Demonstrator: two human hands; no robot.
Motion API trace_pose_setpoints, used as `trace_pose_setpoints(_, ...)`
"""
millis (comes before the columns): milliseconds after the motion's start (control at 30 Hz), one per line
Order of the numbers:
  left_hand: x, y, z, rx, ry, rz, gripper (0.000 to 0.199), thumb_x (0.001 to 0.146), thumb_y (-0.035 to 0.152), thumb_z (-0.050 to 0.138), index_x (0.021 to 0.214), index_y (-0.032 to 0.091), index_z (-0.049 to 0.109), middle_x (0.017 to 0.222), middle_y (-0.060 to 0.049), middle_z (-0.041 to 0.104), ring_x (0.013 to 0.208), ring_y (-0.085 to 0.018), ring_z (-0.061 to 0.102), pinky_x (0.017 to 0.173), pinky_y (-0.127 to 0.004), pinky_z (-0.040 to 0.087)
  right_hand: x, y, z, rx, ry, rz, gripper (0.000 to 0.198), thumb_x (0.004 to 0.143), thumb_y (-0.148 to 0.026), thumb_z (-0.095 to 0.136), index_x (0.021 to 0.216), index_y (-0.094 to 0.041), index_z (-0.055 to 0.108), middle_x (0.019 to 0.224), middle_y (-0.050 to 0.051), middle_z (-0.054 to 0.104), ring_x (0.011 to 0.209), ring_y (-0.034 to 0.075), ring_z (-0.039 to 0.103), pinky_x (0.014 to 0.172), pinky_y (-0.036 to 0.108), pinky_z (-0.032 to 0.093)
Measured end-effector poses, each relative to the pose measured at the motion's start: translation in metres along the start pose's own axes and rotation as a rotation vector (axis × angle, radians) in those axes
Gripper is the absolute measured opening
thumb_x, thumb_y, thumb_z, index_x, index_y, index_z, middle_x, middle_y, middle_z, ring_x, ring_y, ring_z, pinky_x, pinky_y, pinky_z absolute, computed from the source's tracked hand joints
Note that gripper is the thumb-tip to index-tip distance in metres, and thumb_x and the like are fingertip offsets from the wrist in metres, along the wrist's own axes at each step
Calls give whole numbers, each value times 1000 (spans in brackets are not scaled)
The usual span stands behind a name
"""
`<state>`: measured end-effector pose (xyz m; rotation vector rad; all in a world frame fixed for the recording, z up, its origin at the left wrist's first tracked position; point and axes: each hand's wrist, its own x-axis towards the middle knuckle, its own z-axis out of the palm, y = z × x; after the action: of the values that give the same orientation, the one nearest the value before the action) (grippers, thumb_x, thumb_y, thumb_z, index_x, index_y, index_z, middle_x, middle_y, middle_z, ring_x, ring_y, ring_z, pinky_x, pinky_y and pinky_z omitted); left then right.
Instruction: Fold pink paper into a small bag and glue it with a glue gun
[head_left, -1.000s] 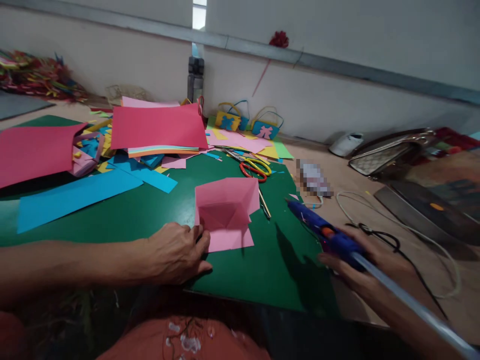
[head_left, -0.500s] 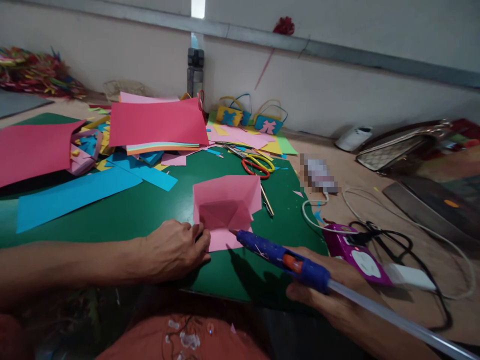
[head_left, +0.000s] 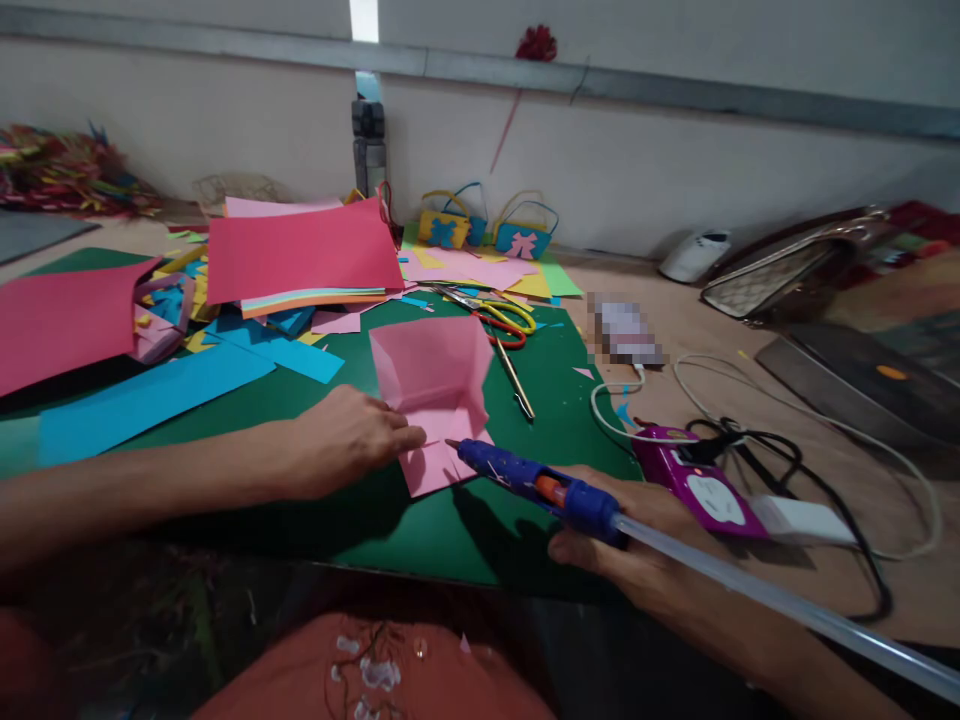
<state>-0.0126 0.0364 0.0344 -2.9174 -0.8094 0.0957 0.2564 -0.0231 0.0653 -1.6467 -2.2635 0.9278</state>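
1. At the near edge of the green board [head_left: 420, 540], right hand [head_left: 646, 565] closed round the blue glue gun [head_left: 510, 470], thumb below the barrel; trigger finger hidden. Clear glue stick [head_left: 750, 585] trails back over the wrist.
2. Ahead of the left fingertips: nothing but the nozzle, just beside them. Left hand [head_left: 349, 440] loosely curled, one finger reaching over the left edge of the folded pink paper [head_left: 427, 365]; cannot tell whether it pinches or only presses.
3. Paper lies between the two hands, near flap flat, back panel upright beyond the fingers. Nozzle over the flap (contact unclear).
4. Technique, my judgement: steady the flap from its outer edge, keep skin clear of the likely hot tip, lay a thin, even line close to the fold.
5. Farther from the fingers, beyond the paper: pen [head_left: 517, 385], then scissors [head_left: 512, 343], then small paper bags [head_left: 445, 228] by the wall.
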Motion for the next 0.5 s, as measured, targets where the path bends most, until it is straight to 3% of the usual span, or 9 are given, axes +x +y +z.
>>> trace_pose_setpoints(167,8,-9,-10,-225,58,-112,30,82,7,43,103,16,62,80,-7,70,68,-16,65,52,-23,38,0,-2,-1,9,5,-19,22,73,-30,59,94,-25,63,77,-3,65,68,17,58,58,24,43)
trace_pose_setpoints(300,16,-13,-16,-418,117,-183,26,82,12,49,102,17,64,83,-5,72,69,-16,66,55,-23,41,5,-1,-1,48,23,-80,27,73,-32,59,98,-22,62,83,-1,67,72,17,60,65,25,46)
trace_pose_setpoints(500,25,-16,-16,-523,201,-219,24,76,10,53,95,13,67,78,-6,71,60,-12,61,53,-21,40,11,2,0,1,2,-146,24,77,-38,60,96,-23,62,85,-2,67,74,16,61,63,22,46)
